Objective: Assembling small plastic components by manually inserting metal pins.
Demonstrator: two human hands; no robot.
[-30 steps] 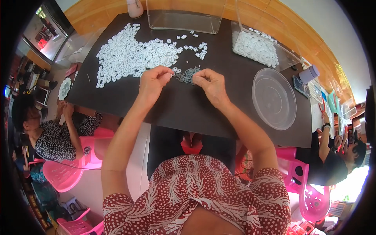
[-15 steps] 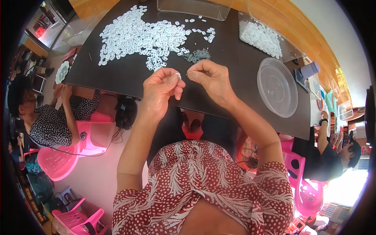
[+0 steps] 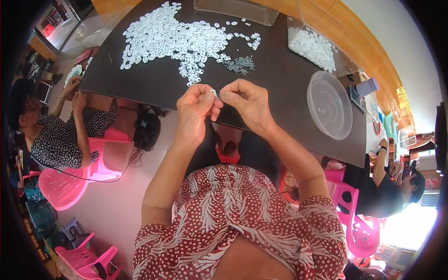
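Between thumb and fingers, my left hand (image 3: 195, 106) pinches a small white plastic piece (image 3: 214, 93) above the table's near edge. My right hand (image 3: 249, 103) is closed in a pinch right beside it, fingertips almost touching the piece; whatever it holds is too small to make out. Just beyond my hands lies a little heap of thin grey pins (image 3: 239, 65). Farther left spreads a large pile of white oval plastic pieces with holes (image 3: 175, 42). Several loose white pieces (image 3: 254, 41) lie right of the pile.
A clear tub (image 3: 312, 46) of white pieces stands at the far right, with a round clear lid (image 3: 329, 105) nearer me. Another clear container (image 3: 238, 10) sits at the far edge. A purple cup (image 3: 367, 87) is beyond the lid. People sit left (image 3: 58, 140) and right (image 3: 382, 186).
My right hand has come closer to my left, bringing the fingertips together at the white piece. The whole view has shifted slightly.
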